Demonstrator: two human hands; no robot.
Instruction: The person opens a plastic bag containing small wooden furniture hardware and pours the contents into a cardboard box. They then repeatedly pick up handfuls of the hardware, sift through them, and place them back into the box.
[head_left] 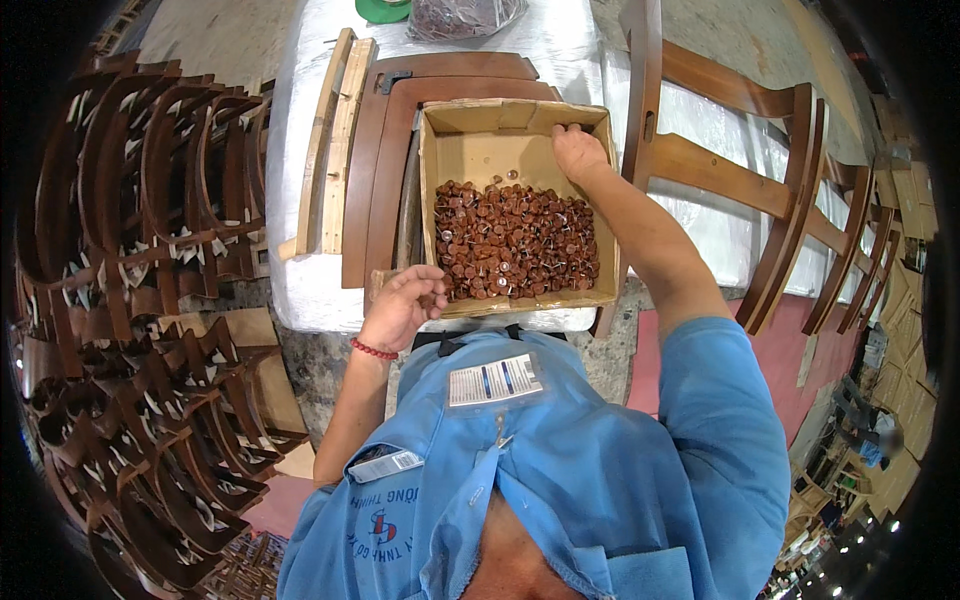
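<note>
A cardboard box (527, 116) stands in front of me, with many brown round-headed nails (515, 240) heaped in its nearer part. Bare cardboard shows in its far part, where one or two loose nails lie. My right hand (582, 153) reaches inside the box's far right corner, its fingers curled closed by the wall; whatever they hold is hidden. At the near left corner, my left hand (402, 303) is beside the box wall with bent fingers drawn together. Its fingertips are close to the nails, and I cannot make out anything in them.
Brown wooden frame parts (383, 180) and pale wood strips (336, 150) lie left of the box on a plastic-wrapped surface (298, 285). Chair frames (735, 170) stand at the right, and stacked curved brown parts (150, 180) fill the left. A plastic bag (465, 17) lies at the back.
</note>
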